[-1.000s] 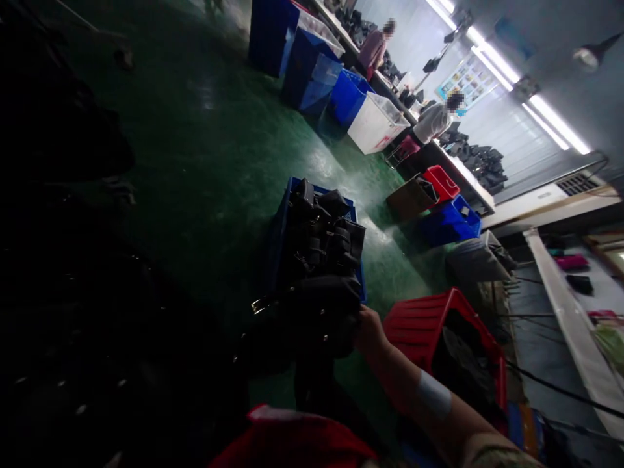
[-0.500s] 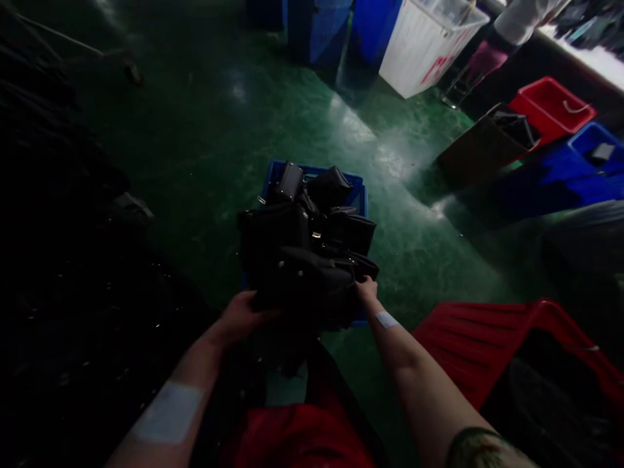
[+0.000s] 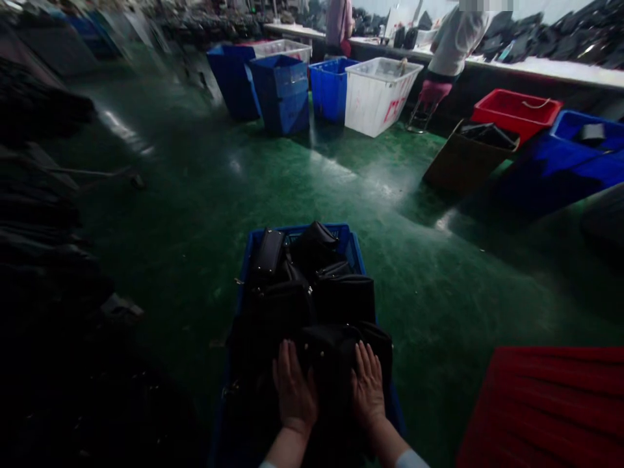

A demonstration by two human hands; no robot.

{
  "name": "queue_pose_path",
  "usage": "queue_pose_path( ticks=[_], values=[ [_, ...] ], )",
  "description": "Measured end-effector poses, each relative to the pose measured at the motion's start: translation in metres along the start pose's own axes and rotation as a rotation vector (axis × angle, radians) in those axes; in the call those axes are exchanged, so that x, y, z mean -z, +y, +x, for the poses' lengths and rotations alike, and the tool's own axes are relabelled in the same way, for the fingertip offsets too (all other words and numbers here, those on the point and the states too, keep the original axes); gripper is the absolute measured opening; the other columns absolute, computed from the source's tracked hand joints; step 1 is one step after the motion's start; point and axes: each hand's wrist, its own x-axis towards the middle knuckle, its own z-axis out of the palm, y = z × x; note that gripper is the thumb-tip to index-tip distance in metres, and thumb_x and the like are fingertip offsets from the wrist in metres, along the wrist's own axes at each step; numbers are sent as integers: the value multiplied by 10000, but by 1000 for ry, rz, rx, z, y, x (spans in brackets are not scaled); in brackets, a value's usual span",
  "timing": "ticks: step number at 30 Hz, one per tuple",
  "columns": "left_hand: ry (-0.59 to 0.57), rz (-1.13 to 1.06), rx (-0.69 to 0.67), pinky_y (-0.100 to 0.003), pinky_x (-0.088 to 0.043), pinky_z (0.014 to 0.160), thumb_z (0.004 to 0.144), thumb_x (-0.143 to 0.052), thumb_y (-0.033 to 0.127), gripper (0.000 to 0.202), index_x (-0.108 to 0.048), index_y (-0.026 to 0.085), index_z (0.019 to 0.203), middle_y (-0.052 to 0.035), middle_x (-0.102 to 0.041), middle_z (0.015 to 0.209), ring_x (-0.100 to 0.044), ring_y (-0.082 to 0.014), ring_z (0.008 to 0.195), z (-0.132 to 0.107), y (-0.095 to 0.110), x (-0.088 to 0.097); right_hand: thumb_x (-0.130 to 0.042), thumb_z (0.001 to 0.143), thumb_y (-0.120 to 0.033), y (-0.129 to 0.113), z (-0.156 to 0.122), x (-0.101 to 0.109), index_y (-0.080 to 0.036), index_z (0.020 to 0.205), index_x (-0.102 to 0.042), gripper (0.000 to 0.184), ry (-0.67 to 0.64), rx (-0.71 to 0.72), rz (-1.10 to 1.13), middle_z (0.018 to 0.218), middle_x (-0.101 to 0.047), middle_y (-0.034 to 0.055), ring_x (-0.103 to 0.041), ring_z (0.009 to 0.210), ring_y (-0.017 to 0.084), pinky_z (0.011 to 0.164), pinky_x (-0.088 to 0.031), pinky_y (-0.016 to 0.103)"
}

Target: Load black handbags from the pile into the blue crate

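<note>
A blue crate [image 3: 351,246] on the green floor in front of me is heaped with several black bags [image 3: 312,286]. My left hand [image 3: 294,390] lies flat, fingers stretched out, on the nearest black bag [image 3: 330,364] at the crate's near end. My right hand [image 3: 368,387] rests the same way just right of it, palm down on the same bag. Neither hand grips anything.
A red crate [image 3: 546,409] stands at the lower right. Blue bins [image 3: 280,91], a white bin [image 3: 377,97], a brown box [image 3: 463,159] and red and blue crates [image 3: 517,114] line the far side. Two people [image 3: 453,45] stand at a long bench. Dark piles lie at left.
The bag I was holding up with both hands now lies on the heap. My hands have let go and press flat on it. The camera has tilted up toward the room.
</note>
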Motion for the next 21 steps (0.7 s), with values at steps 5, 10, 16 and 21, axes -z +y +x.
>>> queue_pose_path(
  ticks=[5,10,16,21],
  values=[
    [-44,50,-88,-489,-226,1161,950,-351,160,679,-52,101,1557,-202,-273,1528,-168,-274,1463,6,-41,-91,-425,892,-214,14,24,-62,-153,1382,-534,506,-244,-45,-69,1571,-246,90,-30,1491,305,1184,-175,552],
    [-96,-49,-32,-525,-165,1182,947,-315,229,633,-171,-22,1510,-253,-184,1544,-71,-296,1477,51,-65,-177,-367,933,-175,10,87,-115,-259,1417,-485,505,-341,-194,-228,1589,-169,35,18,1488,327,1145,-159,640],
    [-207,-45,66,-543,-72,1195,908,-383,255,667,-244,-32,1493,-230,-74,1571,1,-310,1478,99,-62,-231,-140,930,-70,30,152,-161,-182,1511,-318,619,-159,-212,-215,1600,-135,33,-3,1498,258,1178,-149,588],
    [-318,-128,115,-489,-138,1207,922,-379,248,634,-271,18,1502,-183,-112,1579,-73,-277,1480,73,-40,-196,-363,933,-239,48,120,-127,-176,1501,-355,571,-238,-74,-123,1586,-209,80,-44,1489,264,1209,-153,508]
  ],
)
